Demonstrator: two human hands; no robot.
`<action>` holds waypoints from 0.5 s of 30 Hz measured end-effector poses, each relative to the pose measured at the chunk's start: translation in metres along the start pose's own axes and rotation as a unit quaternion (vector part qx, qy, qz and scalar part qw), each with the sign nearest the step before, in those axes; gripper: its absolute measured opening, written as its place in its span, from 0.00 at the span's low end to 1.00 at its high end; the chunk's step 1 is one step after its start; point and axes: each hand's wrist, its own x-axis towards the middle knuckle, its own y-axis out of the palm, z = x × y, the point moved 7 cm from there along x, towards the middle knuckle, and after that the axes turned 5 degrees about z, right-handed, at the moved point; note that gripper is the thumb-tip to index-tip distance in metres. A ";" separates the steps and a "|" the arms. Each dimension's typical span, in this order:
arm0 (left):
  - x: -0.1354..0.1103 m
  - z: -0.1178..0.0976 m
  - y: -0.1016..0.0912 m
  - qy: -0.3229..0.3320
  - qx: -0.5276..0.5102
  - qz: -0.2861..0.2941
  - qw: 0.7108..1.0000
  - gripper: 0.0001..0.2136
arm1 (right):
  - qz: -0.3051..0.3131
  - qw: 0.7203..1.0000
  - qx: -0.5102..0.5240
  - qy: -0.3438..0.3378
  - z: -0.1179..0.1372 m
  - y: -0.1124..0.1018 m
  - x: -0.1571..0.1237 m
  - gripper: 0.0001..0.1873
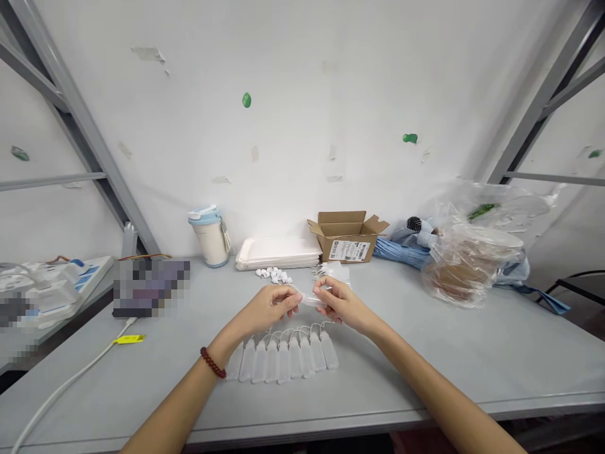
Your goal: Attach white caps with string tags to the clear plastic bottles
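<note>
My left hand (pixel 271 307) and my right hand (pixel 339 299) meet above the grey table (pixel 425 353), fingers pinched on either end of a small clear plastic bottle (pixel 309 297). Just below the hands, several similar translucent bottles (pixel 283 359) lie side by side in a row, caps pointing away from me. A small heap of white caps (pixel 273 275) sits beyond my left hand. A little clear bag (pixel 336 272) lies beyond my right hand. A red bead bracelet (pixel 212 362) circles my left wrist.
Against the wall stand a pale blue-lidded cup (pixel 209 235), a stack of white trays (pixel 278 253) and an open cardboard box (pixel 347 236). Blue cloth (pixel 406 243) and crinkled plastic bags (pixel 472 252) fill the right. A white cable (pixel 70 381) with a yellow tag runs at left.
</note>
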 end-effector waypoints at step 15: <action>0.001 0.005 0.001 -0.034 -0.011 -0.004 0.999 0.14 | -0.026 1.000 -0.002 0.009 -0.006 0.002 0.003 0.17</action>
